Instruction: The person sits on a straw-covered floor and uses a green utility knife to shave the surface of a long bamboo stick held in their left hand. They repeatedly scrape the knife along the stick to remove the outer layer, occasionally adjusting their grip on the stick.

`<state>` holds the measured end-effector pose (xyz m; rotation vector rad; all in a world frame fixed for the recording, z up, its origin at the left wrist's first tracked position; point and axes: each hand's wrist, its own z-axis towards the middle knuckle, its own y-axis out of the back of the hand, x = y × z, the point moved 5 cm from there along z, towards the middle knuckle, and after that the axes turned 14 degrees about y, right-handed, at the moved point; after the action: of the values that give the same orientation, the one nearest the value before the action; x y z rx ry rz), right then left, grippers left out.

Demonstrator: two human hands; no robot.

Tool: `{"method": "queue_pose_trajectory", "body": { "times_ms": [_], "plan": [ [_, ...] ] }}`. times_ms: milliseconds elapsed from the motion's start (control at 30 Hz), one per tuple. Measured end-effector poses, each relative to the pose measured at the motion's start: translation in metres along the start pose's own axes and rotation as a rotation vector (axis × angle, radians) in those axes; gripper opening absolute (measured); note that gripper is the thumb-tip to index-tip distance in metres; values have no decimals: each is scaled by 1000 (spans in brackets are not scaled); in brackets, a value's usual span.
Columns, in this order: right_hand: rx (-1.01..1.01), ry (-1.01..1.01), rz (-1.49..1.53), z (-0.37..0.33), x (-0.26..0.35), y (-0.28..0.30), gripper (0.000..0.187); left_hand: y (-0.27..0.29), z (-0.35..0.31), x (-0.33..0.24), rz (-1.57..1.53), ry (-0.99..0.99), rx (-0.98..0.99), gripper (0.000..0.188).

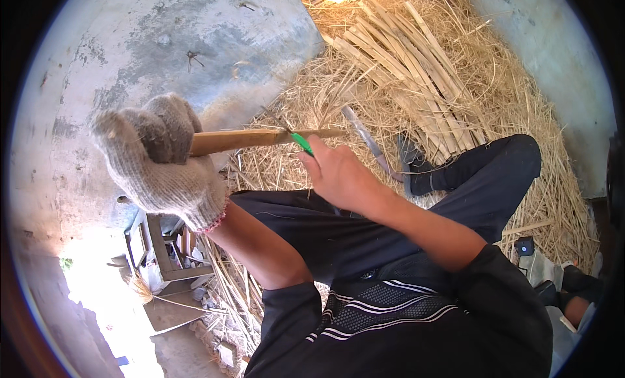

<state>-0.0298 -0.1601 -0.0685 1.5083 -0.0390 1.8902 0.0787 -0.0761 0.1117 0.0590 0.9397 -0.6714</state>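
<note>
My left hand (156, 150) wears a thick grey knitted glove. Its fingers are wrapped round one end of a tan bamboo strip (237, 140), which points across to the right. My bare right hand (342, 176) is closed on a knife with a green handle (301, 144). The knife's thin dark blade slants across the strip toward its far end, touching or very close to it. Part of the handle is hidden by my right fingers. Both hands are raised above my lap.
Split bamboo strips (416, 79) lie bundled on a deep heap of shavings (293, 95). A long metal tool (363, 134) rests beside my shoe (411, 163). At lower left stands a wooden frame (185, 272) with clutter; a stained wall (195, 33) rises at far left.
</note>
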Motion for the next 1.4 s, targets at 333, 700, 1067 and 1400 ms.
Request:
{"method": "queue_pose_trajectory", "body": {
  "times_ms": [333, 700, 1067, 1400],
  "plan": [
    [-9, 129, -136, -8, 20, 5, 27, 7, -4, 4, -88, 19, 587, 63],
    [166, -57, -506, -67, -106, -5, 24, -9, -2, 0, -207, -86, 829, 51],
    [9, -13, -48, -22, 2, 14, 31, -6, 1, 8, -69, -17, 235, 61],
    [16, 4, 212, -38, 22, 29, 29, 12, -3, -2, 171, -112, -275, 55]
  ]
}}
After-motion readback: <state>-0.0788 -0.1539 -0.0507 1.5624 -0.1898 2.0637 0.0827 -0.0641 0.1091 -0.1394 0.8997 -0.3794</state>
